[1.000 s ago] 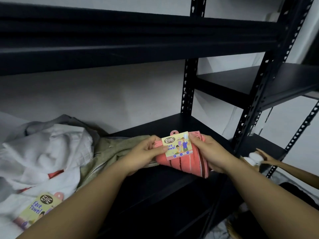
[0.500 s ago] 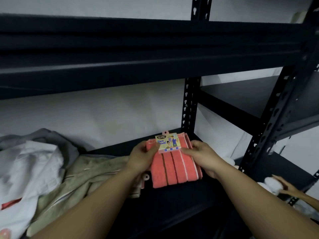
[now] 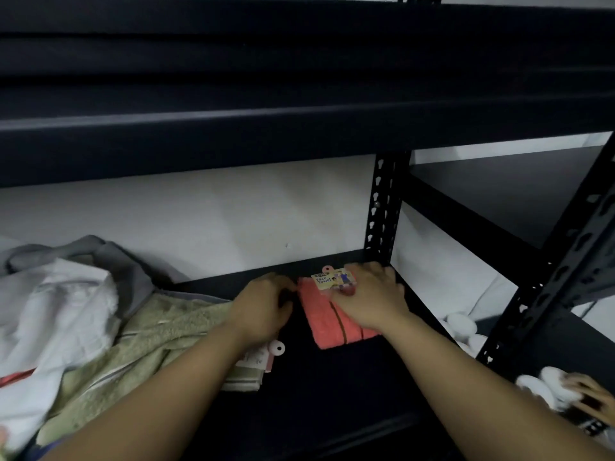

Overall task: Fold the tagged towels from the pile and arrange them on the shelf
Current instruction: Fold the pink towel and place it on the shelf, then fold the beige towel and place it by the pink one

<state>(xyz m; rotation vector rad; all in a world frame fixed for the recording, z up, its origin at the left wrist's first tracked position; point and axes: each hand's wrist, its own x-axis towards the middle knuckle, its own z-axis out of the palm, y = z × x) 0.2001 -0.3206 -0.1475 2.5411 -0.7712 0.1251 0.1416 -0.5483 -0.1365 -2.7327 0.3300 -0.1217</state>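
A folded coral towel (image 3: 327,324) with dark stripes lies flat on the black shelf (image 3: 332,394), near its back right corner. Its "Face Towel" card tag (image 3: 331,279) sits at the far end. My right hand (image 3: 372,294) rests flat on top of the towel, fingers spread, covering its right half. My left hand (image 3: 264,306) is at the towel's left edge, fingers curled, and its fingertips pinch the far left corner. The pile on the left holds a white towel (image 3: 60,311), an olive-green towel (image 3: 159,334) and a grey one (image 3: 109,257).
The upper shelf beam (image 3: 299,128) hangs low overhead. A perforated black post (image 3: 382,207) stands just behind the towel. A pink-holed tag (image 3: 263,356) sticks out under my left wrist. Another person's hand (image 3: 589,394) holds something white (image 3: 545,387) at the lower right.
The coral towel went from held upright in both hands to lying flat at the shelf's back right. My right hand shifted from gripping its edge to resting on top.
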